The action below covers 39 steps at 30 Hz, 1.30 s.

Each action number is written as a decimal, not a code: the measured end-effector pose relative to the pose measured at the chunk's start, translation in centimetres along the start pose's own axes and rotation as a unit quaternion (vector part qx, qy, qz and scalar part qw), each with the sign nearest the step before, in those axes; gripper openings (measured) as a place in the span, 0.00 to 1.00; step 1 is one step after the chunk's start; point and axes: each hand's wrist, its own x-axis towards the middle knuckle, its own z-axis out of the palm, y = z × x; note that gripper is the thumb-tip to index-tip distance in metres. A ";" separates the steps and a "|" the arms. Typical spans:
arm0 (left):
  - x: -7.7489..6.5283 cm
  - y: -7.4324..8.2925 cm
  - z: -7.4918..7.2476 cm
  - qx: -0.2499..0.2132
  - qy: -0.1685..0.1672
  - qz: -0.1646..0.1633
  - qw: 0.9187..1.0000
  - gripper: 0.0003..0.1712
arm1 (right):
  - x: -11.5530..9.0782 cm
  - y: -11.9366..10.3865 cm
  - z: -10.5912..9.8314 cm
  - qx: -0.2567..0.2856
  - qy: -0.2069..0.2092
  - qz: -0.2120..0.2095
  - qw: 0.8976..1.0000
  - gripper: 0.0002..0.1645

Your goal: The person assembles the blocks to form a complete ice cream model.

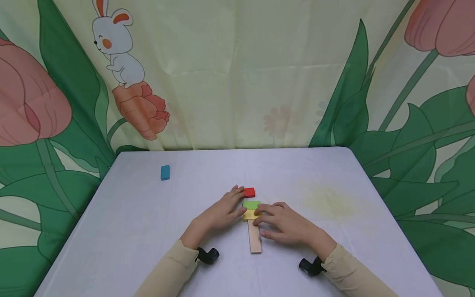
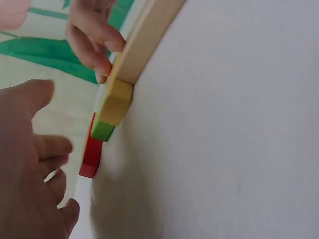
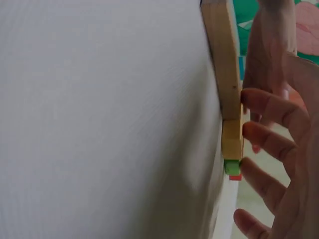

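Note:
A long plain wooden block [image 1: 254,238] lies on the table, pointing away from the person. A yellow block [image 1: 250,215] lies crosswise at its far end, with a light green block [image 1: 251,205] right behind it. Farther back is a red block [image 1: 250,192], a small gap beyond the green one. My left hand [image 1: 222,211] hovers at the left of the row, fingers loosely spread, fingertips overlapping the red block's left edge in the head view. From the right, my right hand [image 1: 286,223] reaches in with extended fingertips at the yellow block and the wooden block's far end.
Off to the far left on the white-covered table [image 1: 122,231] lies a blue block [image 1: 165,173]. Each wrist carries a black camera [image 1: 208,256]. Behind the table's back edge hangs a curtain [image 1: 237,74] printed with tulips and a rabbit.

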 end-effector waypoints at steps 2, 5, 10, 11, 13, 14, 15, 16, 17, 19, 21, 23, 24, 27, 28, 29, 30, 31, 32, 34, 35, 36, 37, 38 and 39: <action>-0.2 0.0 0.0 -0.057 0.033 -0.027 0.997 0.38 | 0.2 -0.3 0.0 0.000 0.007 0.007 1.000 0.19; -0.6 0.3 -0.2 -0.181 0.088 -0.086 0.976 0.37 | 0.6 -0.9 -0.1 0.030 0.023 0.036 0.999 0.19; -1.1 0.5 -0.5 -0.340 0.115 -0.168 0.918 0.37 | 2.0 -1.6 -0.5 0.209 0.063 0.170 0.961 0.27; -1.1 0.5 -0.5 -0.358 0.111 -0.174 0.911 0.37 | 2.4 -1.6 -0.6 0.253 0.076 0.199 0.944 0.30; -1.0 0.5 -0.4 -0.392 0.103 -0.184 0.895 0.37 | 3.3 -1.3 -0.9 0.331 0.106 0.241 0.906 0.34; -1.0 0.6 -0.4 -0.405 0.100 -0.183 0.890 0.37 | 3.6 -1.1 -0.9 0.358 0.120 0.257 0.889 0.36; -0.9 0.6 -0.3 -0.414 0.099 -0.179 0.887 0.36 | 3.9 -0.9 -1.0 0.380 0.129 0.265 0.877 0.37; -0.8 0.6 -0.2 -0.422 0.096 -0.176 0.884 0.37 | 4.2 -0.7 -1.0 0.393 0.133 0.271 0.869 0.38; -0.7 0.7 0.0 -0.426 0.094 -0.172 0.883 0.37 | 4.4 -0.5 -1.0 0.400 0.133 0.271 0.865 0.39; -0.5 0.7 0.3 -0.430 0.091 -0.162 0.884 0.37 | 4.6 -0.3 -0.8 0.408 0.126 0.272 0.862 0.39; -0.4 0.7 0.5 -0.430 0.088 -0.154 0.885 0.36 | 4.7 -0.2 -0.6 0.413 0.114 0.268 0.863 0.39; -0.4 0.8 0.7 -0.427 0.085 -0.151 0.888 0.37 | 4.6 -0.1 -0.3 0.422 0.109 0.263 0.861 0.40; -0.4 0.9 0.8 -0.422 0.083 -0.153 0.890 0.37 | 4.6 0.0 -0.2 0.428 0.110 0.263 0.858 0.40; -0.3 1.1 0.9 -0.421 0.077 -0.149 0.891 0.37 | 4.5 0.1 0.0 0.437 0.116 0.260 0.853 0.40; -0.3 1.2 0.9 -0.422 0.073 -0.149 0.891 0.37 | 4.5 0.2 0.0 0.437 0.118 0.260 0.853 0.40; -0.2 1.2 1.0 -0.421 0.071 -0.146 0.892 0.37 | 4.4 0.2 0.0 0.440 0.120 0.260 0.851 0.40; -0.2 1.3 1.0 -0.425 0.068 -0.143 0.891 0.37 | 4.3 0.3 0.0 0.439 0.120 0.260 0.852 0.40; -0.2 1.4 1.0 -0.428 0.066 -0.139 0.890 0.37 | 4.2 0.3 0.0 0.440 0.120 0.260 0.851 0.40; -0.3 1.5 1.0 -0.429 0.064 -0.138 0.890 0.37 | 4.1 0.3 0.0 0.439 0.119 0.261 0.852 0.40; -0.3 1.6 1.1 -0.428 0.061 -0.139 0.891 0.37 | 3.9 0.1 -0.1 0.439 0.119 0.263 0.851 0.40; -0.3 1.7 1.2 -0.428 0.061 -0.139 0.891 0.37 | 3.8 0.1 -0.1 0.440 0.118 0.264 0.850 0.40; -0.3 1.7 1.2 -0.428 0.060 -0.140 0.891 0.37 | 3.7 0.0 -0.1 0.440 0.118 0.264 0.850 0.40; -0.3 1.8 1.2 -0.425 0.058 -0.142 0.892 0.37 | 3.6 -0.1 -0.2 0.440 0.118 0.264 0.850 0.40; -0.4 1.8 1.2 -0.422 0.056 -0.144 0.893 0.37 | 3.5 -0.1 -0.2 0.439 0.117 0.263 0.851 0.40; -0.4 1.9 1.3 -0.420 0.055 -0.145 0.894 0.37 | 3.4 -0.2 -0.2 0.440 0.117 0.263 0.851 0.40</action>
